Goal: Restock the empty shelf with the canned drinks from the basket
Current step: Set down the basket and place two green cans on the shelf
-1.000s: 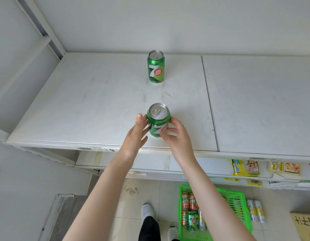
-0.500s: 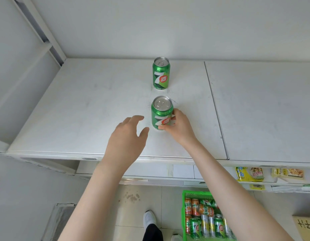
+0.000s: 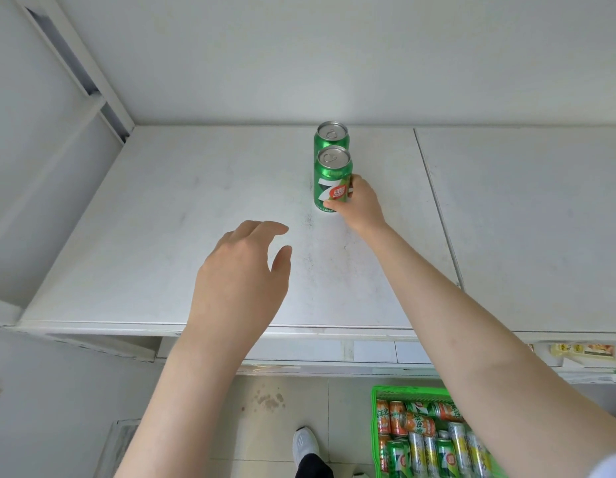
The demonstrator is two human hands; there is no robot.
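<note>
Now our right hand (image 3: 361, 205) grips a glossy green metal can (image 3: 331, 182) on the scuffed white shelf (image 3: 161, 236) — twin can (image 3: 330, 135) behind; left hand (image 3: 241, 277) hovers loose-fingered.

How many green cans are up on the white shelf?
2. The back can stands near the wall; the front can stands just before it, gripped low by the right hand. None looks hidden on the shelf.
</note>
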